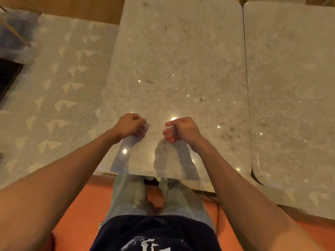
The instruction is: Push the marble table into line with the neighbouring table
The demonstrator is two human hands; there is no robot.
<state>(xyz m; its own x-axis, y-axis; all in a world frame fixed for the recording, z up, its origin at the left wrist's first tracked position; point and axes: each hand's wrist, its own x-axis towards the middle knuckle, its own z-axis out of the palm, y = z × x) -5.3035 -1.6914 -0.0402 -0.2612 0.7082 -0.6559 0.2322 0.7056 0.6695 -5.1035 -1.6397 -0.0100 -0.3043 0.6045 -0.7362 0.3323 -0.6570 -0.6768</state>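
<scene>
The marble table is a pale grey slab with rounded corners, running from the top of the view down to my legs. The neighbouring table, of the same marble, stands to its right with a thin dark gap between them. Its near edge reaches lower in the view than the marble table's near edge. My left hand and my right hand hover over the near part of the marble table as loose fists. Neither holds anything. Their shadows fall on the slab just below them.
A patterned pale carpet with triangle shapes lies to the left of the table. An orange seat is under me, below the table's near edge. A dark object sits at the far left edge.
</scene>
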